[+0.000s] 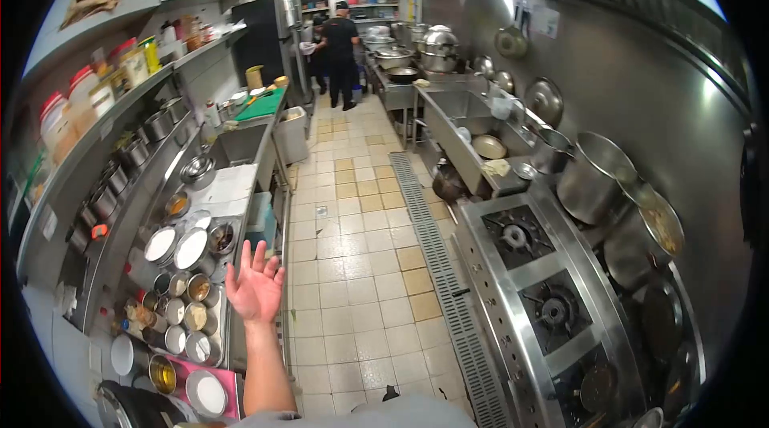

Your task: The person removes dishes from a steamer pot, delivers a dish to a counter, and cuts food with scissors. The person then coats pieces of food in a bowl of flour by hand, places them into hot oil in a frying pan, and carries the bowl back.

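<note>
My left hand (256,288) is raised at the left of the aisle, palm up, with its fingers spread and nothing in it. It is nearest to the left counter, which is crowded with metal containers. Beside the fingers are a container of dark contents (222,238) and a round container of white contents (191,249). Left of the wrist stand a container of pale yellow contents (195,317) and several other small metal tubs. Whether the hand touches any of them cannot be made out; it appears apart. My right hand is out of view.
A gas stove (553,308) and large stock pots (593,176) line the right side, beyond them a sink (460,104). A floor drain grate (436,244) runs along the tiled aisle. A person in dark clothes (341,52) stands at the far end, another partly hidden.
</note>
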`<action>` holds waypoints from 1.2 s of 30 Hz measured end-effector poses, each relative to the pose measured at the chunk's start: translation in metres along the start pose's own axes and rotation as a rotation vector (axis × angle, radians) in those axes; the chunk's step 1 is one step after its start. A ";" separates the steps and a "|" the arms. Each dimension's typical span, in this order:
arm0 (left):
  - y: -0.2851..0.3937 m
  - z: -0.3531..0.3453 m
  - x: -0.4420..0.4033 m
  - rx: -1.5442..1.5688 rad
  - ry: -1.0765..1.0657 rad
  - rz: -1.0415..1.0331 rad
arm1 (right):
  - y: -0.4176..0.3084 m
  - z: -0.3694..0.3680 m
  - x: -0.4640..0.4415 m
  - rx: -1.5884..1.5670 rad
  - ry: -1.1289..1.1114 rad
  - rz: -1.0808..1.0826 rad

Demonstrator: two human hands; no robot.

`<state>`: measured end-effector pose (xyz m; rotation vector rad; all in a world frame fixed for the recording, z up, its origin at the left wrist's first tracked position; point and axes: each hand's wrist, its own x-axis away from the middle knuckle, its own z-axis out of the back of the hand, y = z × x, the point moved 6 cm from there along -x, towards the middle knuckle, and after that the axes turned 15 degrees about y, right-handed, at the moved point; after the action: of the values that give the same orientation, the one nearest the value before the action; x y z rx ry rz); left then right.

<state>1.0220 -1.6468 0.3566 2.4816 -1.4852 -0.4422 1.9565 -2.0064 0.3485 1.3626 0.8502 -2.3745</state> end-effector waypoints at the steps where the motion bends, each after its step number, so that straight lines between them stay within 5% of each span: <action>1: 0.013 0.013 0.004 0.005 0.042 -0.024 | -0.030 -0.029 -0.001 -0.017 -0.019 0.136; 2: 0.025 0.023 0.005 0.014 0.082 -0.051 | -0.078 -0.053 0.004 -0.030 -0.047 0.263; 3: 0.034 0.029 0.009 0.024 0.109 -0.070 | -0.144 -0.047 0.007 -0.301 -0.168 -0.009; 4: 0.045 0.033 0.012 0.029 0.121 -0.103 | -0.200 -0.042 0.011 -0.326 -0.240 -0.016; 12: 0.069 0.083 0.001 -0.074 0.337 -0.262 | -0.413 -0.194 0.100 -0.524 -0.460 -0.093; 14: 0.047 0.104 -0.016 -0.121 0.401 -0.143 | -0.445 -0.295 0.140 -0.679 -0.404 -0.031; 15: 0.038 0.113 -0.025 -0.122 0.433 -0.115 | -0.487 -0.307 0.157 -0.869 -0.206 0.083; 19: 0.006 0.133 -0.089 -0.082 0.474 -0.216 | -0.694 -0.336 0.237 -0.918 -0.473 0.130; 21: 0.002 0.138 -0.137 -0.070 0.466 -0.360 | -0.821 -0.323 0.308 -1.210 -0.644 0.329; 22: 0.013 0.131 -0.158 -0.074 0.425 -0.431 | -0.886 -0.321 0.359 -1.377 -1.193 0.132; 24: 0.048 0.116 -0.192 -0.248 0.397 -0.504 | -1.000 -0.169 0.400 -1.294 -1.166 0.568; 25: 0.074 0.109 -0.200 -0.250 0.372 -0.632 | -1.064 -0.150 0.463 -1.436 -1.566 0.674; 27: 0.115 0.095 -0.206 -0.200 0.333 -0.798 | -1.112 -0.063 0.517 -1.731 -1.316 1.213; 28: 0.128 0.092 -0.203 -0.184 0.335 -0.827 | -1.138 -0.050 0.547 -1.766 -1.324 1.247; 30: 0.134 0.103 -0.193 -0.282 0.368 -0.834 | -1.179 -0.031 0.640 -1.600 -2.026 1.242; 32: 0.124 0.134 -0.181 -0.384 0.502 -0.778 | -1.209 -0.069 0.734 -1.391 -2.350 1.097; 34: 0.127 0.172 -0.179 -0.411 0.582 -0.762 | -1.223 -0.172 0.844 -0.899 -2.013 1.317; 36: 0.128 0.215 -0.185 -0.301 0.765 -0.788 | -1.213 -0.179 0.848 -0.679 -1.990 1.329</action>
<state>0.7571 -1.5494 0.2259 2.4427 -0.1309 0.1735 1.0316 -0.8952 -0.0152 -0.7648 -0.0761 -1.0179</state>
